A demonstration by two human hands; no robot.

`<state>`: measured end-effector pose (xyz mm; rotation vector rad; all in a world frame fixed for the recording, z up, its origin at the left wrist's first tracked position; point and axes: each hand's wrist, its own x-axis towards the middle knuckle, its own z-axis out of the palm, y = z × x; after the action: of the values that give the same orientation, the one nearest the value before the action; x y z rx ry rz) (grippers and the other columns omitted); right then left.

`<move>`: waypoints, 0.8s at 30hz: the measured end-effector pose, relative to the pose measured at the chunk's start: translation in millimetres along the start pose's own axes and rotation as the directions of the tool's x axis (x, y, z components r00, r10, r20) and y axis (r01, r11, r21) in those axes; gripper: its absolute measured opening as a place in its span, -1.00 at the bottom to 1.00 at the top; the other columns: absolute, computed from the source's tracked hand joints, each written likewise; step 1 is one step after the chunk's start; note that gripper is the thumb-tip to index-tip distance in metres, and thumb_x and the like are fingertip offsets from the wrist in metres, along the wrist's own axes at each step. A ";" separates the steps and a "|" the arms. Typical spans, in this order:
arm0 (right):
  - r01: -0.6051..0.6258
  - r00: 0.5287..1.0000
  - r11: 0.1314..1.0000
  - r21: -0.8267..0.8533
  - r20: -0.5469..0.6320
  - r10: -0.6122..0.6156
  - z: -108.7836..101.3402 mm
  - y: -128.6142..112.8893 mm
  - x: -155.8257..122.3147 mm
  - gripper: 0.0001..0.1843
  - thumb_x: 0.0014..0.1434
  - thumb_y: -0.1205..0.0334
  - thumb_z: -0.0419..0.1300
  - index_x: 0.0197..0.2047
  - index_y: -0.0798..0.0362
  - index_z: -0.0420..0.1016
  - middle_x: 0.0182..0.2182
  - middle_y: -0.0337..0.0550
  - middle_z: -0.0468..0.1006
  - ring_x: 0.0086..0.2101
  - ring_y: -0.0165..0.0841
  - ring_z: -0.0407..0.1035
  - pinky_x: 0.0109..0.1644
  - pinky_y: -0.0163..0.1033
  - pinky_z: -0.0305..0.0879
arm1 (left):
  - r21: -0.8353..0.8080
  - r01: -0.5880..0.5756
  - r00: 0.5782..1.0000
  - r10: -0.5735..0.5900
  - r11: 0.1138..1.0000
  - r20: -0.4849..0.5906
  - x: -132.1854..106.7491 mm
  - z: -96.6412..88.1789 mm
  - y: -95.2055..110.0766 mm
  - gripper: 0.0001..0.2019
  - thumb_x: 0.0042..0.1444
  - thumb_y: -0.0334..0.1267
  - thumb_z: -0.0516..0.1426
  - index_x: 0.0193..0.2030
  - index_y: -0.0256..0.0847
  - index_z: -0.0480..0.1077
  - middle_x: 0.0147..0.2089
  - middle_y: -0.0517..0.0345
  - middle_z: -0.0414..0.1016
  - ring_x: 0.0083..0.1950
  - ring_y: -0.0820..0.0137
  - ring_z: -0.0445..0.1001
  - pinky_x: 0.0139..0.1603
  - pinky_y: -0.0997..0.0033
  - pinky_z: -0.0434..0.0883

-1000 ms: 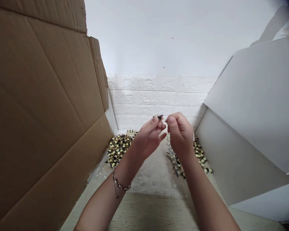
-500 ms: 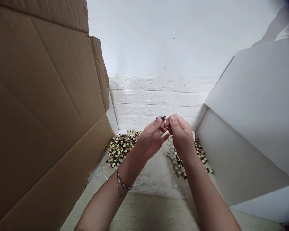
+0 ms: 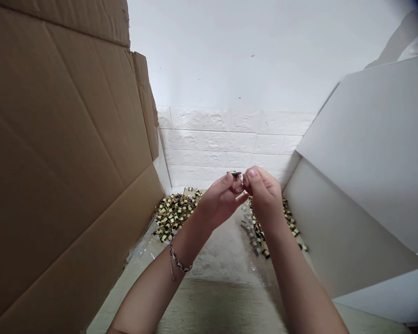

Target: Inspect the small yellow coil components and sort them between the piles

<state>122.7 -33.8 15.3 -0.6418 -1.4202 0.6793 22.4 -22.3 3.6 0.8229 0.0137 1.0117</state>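
Observation:
My left hand [image 3: 221,197] holds a small wire-wound coil [image 3: 234,174] between thumb and fingers. The coil has a black base and a yellow band, like the pieces in the piles. A thin copper-coloured wire hangs below it. Just to the right, my right hand [image 3: 264,188] is closed in a pinch, thumb against forefinger, on what looks like a thin wire lead of the coil; its tip is mostly hidden. Both hands are raised above the table, fingertips almost touching. A bracelet circles my left wrist.
Similar coils lie in a left pile [image 3: 176,213] and a right pile [image 3: 292,225], the latter partly behind my right arm. Clear plastic sheeting [image 3: 219,260] covers the table between them. A cardboard wall [image 3: 73,162] stands left, a white panel [image 3: 369,153] right, a brick-patterned wall [image 3: 209,141] behind.
The coil has tilted slightly and shifted a little right in my left hand. My right fingertips have moved slightly right, and the left little finger reaches further right.

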 end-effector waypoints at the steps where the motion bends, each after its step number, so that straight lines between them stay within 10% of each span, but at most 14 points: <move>1: 0.003 1.000 1.000 0.005 0.010 -0.003 -0.7 -0.6 0.4 -0.66 0.15 0.11 -0.04 -0.60 0.07 0.17 -0.66 -0.30 0.28 -0.59 -0.50 0.21 -0.55 -0.39 0.12 | 0.024 -0.011 1.000 0.011 1.000 0.014 0.3 -0.9 0.2 -0.76 0.01 -0.14 0.10 -0.53 -0.27 0.26 -0.48 0.24 0.16 -0.38 0.55 0.23 -0.21 0.48 0.24; 10: 0.246 0.969 0.839 -0.486 0.155 -0.195 -9.8 -5.6 2.5 -0.63 0.18 0.16 -0.12 -0.63 0.06 0.09 -0.68 -0.31 0.14 -0.59 -0.48 0.07 -0.48 -0.33 0.02 | 0.565 -0.122 0.993 0.099 0.816 0.071 3.7 -23.3 22.5 -0.73 -0.18 -0.09 0.22 -0.47 -0.28 0.37 -0.50 0.19 0.26 -0.39 0.48 0.22 -0.28 0.46 0.16; 16: 0.394 0.919 0.495 -0.775 0.348 -0.187 -15.4 5.1 6.8 -0.70 0.17 0.29 -0.13 -0.60 0.07 0.06 -0.69 -0.36 0.17 -0.61 -0.49 0.02 -0.18 -0.21 0.00 | 0.913 -0.064 0.995 0.091 0.404 0.029 0.8 -29.1 43.3 -0.83 -0.15 -0.18 0.20 -0.50 -0.24 0.37 -0.51 0.23 0.24 -0.44 0.49 0.19 -0.38 0.48 0.11; 24: 0.398 0.917 0.324 -0.858 0.376 -0.130 -13.8 22.9 11.1 -0.75 0.16 0.33 -0.14 -0.54 0.07 0.16 -0.62 -0.29 0.30 -0.54 -0.45 0.14 -0.12 -0.18 -0.07 | 0.956 -0.210 0.921 0.287 -0.207 0.264 3.5 -26.3 38.4 -0.96 -0.06 -0.27 0.12 -0.44 -0.13 0.38 -0.45 0.19 0.30 -0.31 0.36 0.22 -0.17 0.39 0.07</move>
<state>135.9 -10.3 4.7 -1.1866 -2.0712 -0.4732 -13.9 6.2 9.9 2.4183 0.8840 1.3388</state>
